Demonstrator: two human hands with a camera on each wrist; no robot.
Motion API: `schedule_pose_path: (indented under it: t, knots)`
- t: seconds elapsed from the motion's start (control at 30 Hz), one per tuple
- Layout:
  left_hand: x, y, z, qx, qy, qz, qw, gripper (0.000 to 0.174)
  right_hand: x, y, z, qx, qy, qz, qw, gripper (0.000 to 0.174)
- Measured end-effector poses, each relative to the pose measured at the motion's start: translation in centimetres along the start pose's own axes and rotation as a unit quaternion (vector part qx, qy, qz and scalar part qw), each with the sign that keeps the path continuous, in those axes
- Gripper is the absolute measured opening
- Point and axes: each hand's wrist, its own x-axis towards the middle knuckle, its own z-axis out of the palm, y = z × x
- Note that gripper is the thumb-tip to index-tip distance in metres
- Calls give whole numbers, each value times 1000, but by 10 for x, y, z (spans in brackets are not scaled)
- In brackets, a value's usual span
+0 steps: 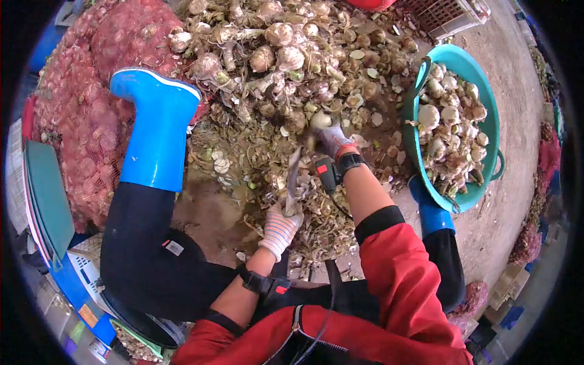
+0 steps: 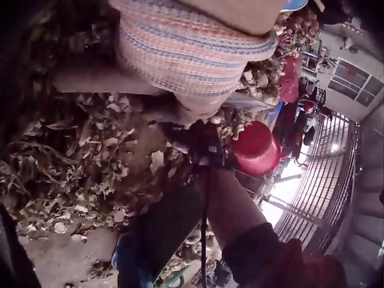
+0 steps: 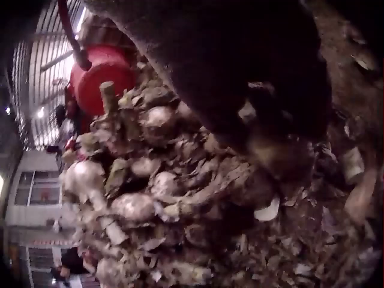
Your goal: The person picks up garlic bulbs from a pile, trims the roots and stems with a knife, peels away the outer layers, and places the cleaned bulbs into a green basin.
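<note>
In the head view my left hand (image 1: pixel 281 230), in a striped knit glove, grips a knife (image 1: pixel 293 176) whose long blade points away from me. The same glove fills the top of the left wrist view, with the blade (image 2: pixel 102 84) reaching out to the left. Ahead and to the right, my gloved right hand (image 1: pixel 333 141) holds a pale garlic bulb (image 1: pixel 320 120), slightly blurred, past the knife's tip. The right wrist view shows that hand (image 3: pixel 234 66) as a dark shape, its fingers in shadow. Whole garlic bulbs (image 1: pixel 290 58) with stems lie heaped beyond both hands.
At right stands a teal tub (image 1: pixel 497 115) holding trimmed garlic. Red mesh sacks (image 1: pixel 79 128) are piled at left beside my blue boot (image 1: pixel 155 134). Loose skins and cut stems (image 1: pixel 322 228) cover the ground between my legs. A plastic crate (image 1: pixel 447 18) sits at the far right.
</note>
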Motion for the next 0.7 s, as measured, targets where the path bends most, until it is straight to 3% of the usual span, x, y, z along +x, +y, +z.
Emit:
schedule_pose_path:
  t: [0.03,0.07,0.1,0.17,0.23,0.27,0.3,0.33,0.37,0.43,0.53,0.63,0.7]
  knots:
    - [5,-9,-4,-209,17,-6,978,14,5,9,9,75,-27,104,991,72]
    - [-5,22,9,-13,66,21,998,14,-8,14,-1,-8,-24,-3,1000,75]
    - [-8,41,17,183,111,47,976,14,-24,25,-5,99,-119,-56,986,73]
    - [1,43,15,191,115,36,974,16,-72,33,-23,149,-232,-48,960,70]
    - [-3,51,19,388,143,164,896,20,-130,15,-40,95,-268,-66,956,68]
    - [-11,55,18,502,112,294,806,29,-143,24,-44,89,-306,-98,943,70]
    - [-19,59,22,500,112,294,807,29,-160,24,-51,84,-316,-118,938,74]
    - [-27,66,27,559,65,308,767,31,-176,23,-59,79,-326,-138,932,77]
    - [-33,69,31,614,19,322,720,33,-200,9,-67,174,-307,-147,924,80]
    - [-42,68,35,621,-3,330,711,33,-217,13,-78,259,-307,-147,904,87]
    - [-61,60,40,649,-66,318,689,40,-222,24,-82,82,-188,-129,970,73]
    - [-85,67,48,660,-63,296,687,42,-241,19,-89,29,-214,-219,952,72]
    - [-88,70,49,633,-75,335,694,44,-247,24,-92,37,-231,-223,946,71]
